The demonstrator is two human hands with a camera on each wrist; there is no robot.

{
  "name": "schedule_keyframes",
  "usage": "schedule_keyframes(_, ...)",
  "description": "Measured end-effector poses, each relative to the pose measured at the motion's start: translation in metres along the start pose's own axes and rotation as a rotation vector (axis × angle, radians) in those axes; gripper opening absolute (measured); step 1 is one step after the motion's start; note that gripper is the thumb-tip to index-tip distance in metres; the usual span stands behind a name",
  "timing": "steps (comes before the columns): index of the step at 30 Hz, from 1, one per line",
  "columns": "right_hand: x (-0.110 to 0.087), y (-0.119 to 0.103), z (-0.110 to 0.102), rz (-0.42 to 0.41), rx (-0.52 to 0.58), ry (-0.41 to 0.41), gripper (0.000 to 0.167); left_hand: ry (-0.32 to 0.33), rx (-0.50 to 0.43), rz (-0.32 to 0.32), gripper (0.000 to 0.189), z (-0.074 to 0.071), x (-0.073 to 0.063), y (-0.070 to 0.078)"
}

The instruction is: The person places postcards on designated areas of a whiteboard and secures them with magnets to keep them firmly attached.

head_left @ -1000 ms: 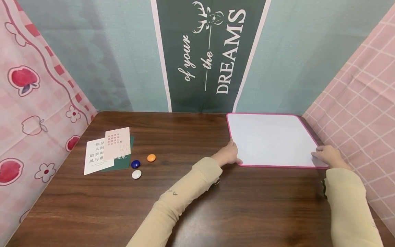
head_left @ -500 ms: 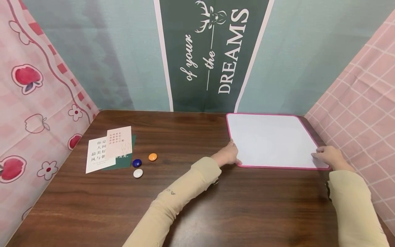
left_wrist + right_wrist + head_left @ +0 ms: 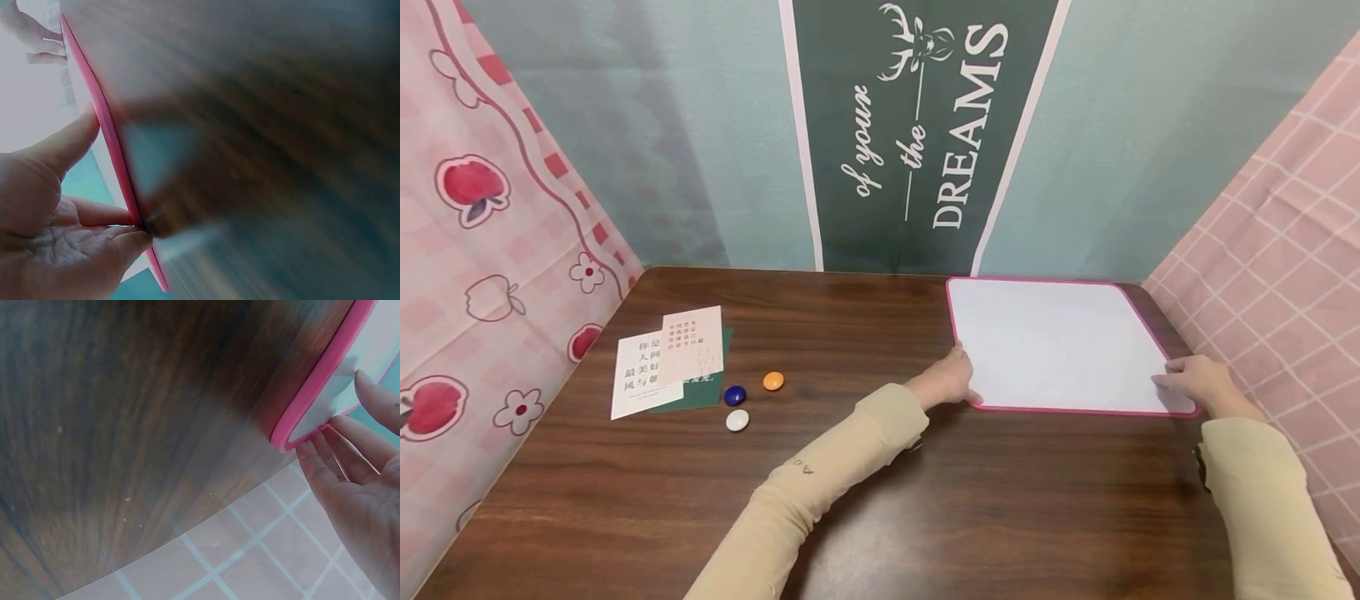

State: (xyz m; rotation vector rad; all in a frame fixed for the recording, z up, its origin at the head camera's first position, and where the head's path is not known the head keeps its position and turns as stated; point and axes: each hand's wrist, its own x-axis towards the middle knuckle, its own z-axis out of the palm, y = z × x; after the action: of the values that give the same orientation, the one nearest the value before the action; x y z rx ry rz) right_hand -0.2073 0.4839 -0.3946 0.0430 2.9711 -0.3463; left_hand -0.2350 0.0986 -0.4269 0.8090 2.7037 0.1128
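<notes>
A whiteboard (image 3: 1056,346) with a pink rim lies at the right rear of the wooden table. My left hand (image 3: 947,379) grips its near left corner, thumb at the front rim and fingers along the left rim. In the left wrist view, the thumb and fingertips touch the pink rim (image 3: 111,134). My right hand (image 3: 1206,386) holds the right side near the front corner, fingertips against the rim and thumb over the white surface. The right wrist view shows these fingers (image 3: 322,462) at the rounded corner; the board's underside is hidden.
Overlapping printed cards (image 3: 651,375) lie at the table's left. Beside them sit an orange round magnet-like piece (image 3: 773,381), a blue one (image 3: 735,396) and a white one (image 3: 737,420). Cloth curtains (image 3: 730,150) stand behind and along both sides of the table (image 3: 1000,508).
The whiteboard has shifted slightly left and nearer, with both hands moving along on it. The head view has turned a little. Cards and round pieces stay in place on the table.
</notes>
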Motion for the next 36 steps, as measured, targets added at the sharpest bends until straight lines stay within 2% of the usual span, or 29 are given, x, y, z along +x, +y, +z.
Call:
schedule_keyframes(1, 0.002, 0.002, 0.002, -0.005, -0.003, 0.023, 0.063, -0.024, 0.001, -0.01, 0.074, -0.01, -0.011, 0.003)
schedule_keyframes(4, 0.003, 0.005, 0.005, -0.029, 0.01, 0.039, 0.067, -0.013, -0.012, -0.009, 0.072, -0.017, -0.024, 0.005)
schedule_keyframes(7, 0.002, 0.002, 0.005, -0.035, -0.018, 0.033, 0.063, -0.007, -0.026, -0.01, 0.072, -0.021, -0.034, 0.005)
schedule_keyframes(9, -0.001, -0.003, 0.002, -0.03, -0.023, -0.004, 0.063, -0.009, -0.036, -0.008, 0.075, -0.022, -0.036, 0.003)
schedule_keyframes(14, -0.005, -0.014, 0.0, -0.024, -0.034, -0.034, 0.062, -0.007, -0.039, 0.005, 0.079, -0.02, -0.039, -0.001)
schedule_keyframes(26, -0.005, -0.024, 0.002, -0.062, -0.002, -0.024, 0.065, -0.015, -0.089, 0.018, 0.082, -0.019, -0.051, -0.011)
schedule_keyframes(32, -0.005, -0.028, 0.002, -0.079, 0.003, -0.036, 0.068, -0.004, -0.08, 0.034, 0.085, -0.016, -0.057, -0.017)
schedule_keyframes(36, -0.004, -0.03, 0.004, -0.083, -0.005, -0.047, 0.069, -0.005, -0.119, 0.025, 0.083, -0.014, -0.061, -0.022)
